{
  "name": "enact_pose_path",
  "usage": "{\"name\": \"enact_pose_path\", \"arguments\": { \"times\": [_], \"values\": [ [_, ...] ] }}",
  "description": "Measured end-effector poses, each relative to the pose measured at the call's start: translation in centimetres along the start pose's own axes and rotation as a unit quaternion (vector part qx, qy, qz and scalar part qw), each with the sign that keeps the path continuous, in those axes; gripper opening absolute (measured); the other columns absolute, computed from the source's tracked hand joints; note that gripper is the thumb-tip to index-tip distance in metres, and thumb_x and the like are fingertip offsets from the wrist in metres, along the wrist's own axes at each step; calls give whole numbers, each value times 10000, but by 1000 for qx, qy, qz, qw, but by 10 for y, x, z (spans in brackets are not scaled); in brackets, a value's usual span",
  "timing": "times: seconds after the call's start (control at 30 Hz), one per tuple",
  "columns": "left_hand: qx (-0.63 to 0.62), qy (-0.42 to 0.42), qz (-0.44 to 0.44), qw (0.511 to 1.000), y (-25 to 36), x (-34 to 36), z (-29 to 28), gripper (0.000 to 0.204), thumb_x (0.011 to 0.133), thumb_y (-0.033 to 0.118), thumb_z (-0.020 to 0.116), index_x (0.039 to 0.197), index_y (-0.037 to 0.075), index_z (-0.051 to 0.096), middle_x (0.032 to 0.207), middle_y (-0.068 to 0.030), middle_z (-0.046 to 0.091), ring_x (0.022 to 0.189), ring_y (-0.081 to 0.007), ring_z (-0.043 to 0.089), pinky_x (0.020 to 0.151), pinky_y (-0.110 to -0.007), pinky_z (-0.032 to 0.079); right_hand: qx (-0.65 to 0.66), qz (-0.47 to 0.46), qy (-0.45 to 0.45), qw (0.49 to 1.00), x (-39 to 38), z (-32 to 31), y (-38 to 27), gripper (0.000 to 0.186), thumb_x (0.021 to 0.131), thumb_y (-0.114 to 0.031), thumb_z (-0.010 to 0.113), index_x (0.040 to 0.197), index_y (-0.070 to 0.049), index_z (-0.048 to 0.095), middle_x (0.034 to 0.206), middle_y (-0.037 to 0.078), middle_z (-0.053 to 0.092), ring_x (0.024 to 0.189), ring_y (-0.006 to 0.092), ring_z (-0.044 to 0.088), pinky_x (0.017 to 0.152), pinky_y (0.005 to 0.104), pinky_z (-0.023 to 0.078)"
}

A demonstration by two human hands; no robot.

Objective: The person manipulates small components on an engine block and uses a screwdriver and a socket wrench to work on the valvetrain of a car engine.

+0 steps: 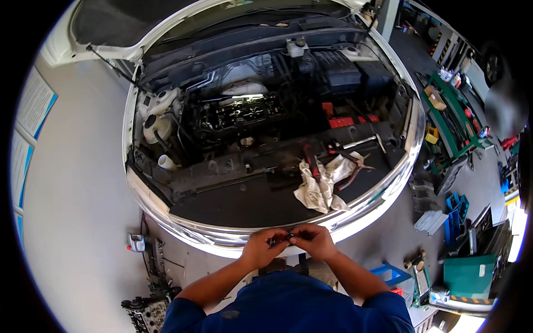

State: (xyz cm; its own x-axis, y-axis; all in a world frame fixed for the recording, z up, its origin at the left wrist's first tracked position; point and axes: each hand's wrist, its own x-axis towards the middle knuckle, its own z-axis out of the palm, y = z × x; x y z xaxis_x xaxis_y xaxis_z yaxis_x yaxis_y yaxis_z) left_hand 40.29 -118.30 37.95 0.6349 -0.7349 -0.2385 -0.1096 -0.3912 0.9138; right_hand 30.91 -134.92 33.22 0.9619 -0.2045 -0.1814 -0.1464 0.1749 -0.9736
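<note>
My left hand (264, 247) and my right hand (311, 241) meet above the front edge of the car (355, 216), fingers closed around a small dark part (288, 238) that is too small to identify. Just beyond them, crumpled pale cloths (308, 194) lie on the dark front panel (233, 205), with red-handled tools (351, 177) and a metal ratchet (355, 143) on and behind them. Farther back is the exposed engine (239, 114) under the raised hood (105, 19).
A white wall (72, 166) is at left, with engine parts (147, 311) low beside it. On the right stand a green tool cart (455, 133), blue trays (456, 213) and a green box (466, 275). A blue frame (391, 275) lies near my right elbow.
</note>
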Motion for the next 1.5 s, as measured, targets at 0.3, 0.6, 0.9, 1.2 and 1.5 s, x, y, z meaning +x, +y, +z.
{"name": "enact_pose_path", "arguments": {
  "times": [0.3,0.6,0.9,1.2,1.5],
  "values": [
    [42,76,154,984,7,57,-111,210,806,132,703,981,23,662,848,-117,660,736,-219,669,648,-308,520,-347,-266,-114,892,122,21,-116,197,770,-75,742,958,-46,694,825,103,668,721,231,654,612,313,514],
    [4,129,103,986,13,140,-212,300,783,138,739,1064,65,661,948,-72,683,818,-179,659,685,-321,509,-326,-253,-212,886,284,-10,-176,147,748,-53,736,884,-30,685,788,103,650,667,206,656,588,299,530],
    [318,235,64,916,-130,163,-322,209,791,109,676,977,16,655,960,-156,619,909,-353,584,821,-399,469,-593,-196,-74,778,584,-132,-75,197,790,-290,656,889,-128,705,927,80,612,933,291,604,785,410,486],
    [282,201,4,938,-143,179,-325,518,900,446,546,1037,-51,596,914,-175,591,853,-329,563,801,-378,438,-695,-82,-181,691,695,-95,11,186,731,-182,732,892,-90,727,975,127,695,945,305,653,812,413,521],
    [288,200,6,937,-148,177,-325,466,912,410,544,1026,-37,614,885,-159,617,828,-317,583,788,-377,444,-721,-21,-203,663,709,-85,25,229,735,-75,714,957,-17,712,1059,162,683,997,321,653,815,408,531]
  ]
}}
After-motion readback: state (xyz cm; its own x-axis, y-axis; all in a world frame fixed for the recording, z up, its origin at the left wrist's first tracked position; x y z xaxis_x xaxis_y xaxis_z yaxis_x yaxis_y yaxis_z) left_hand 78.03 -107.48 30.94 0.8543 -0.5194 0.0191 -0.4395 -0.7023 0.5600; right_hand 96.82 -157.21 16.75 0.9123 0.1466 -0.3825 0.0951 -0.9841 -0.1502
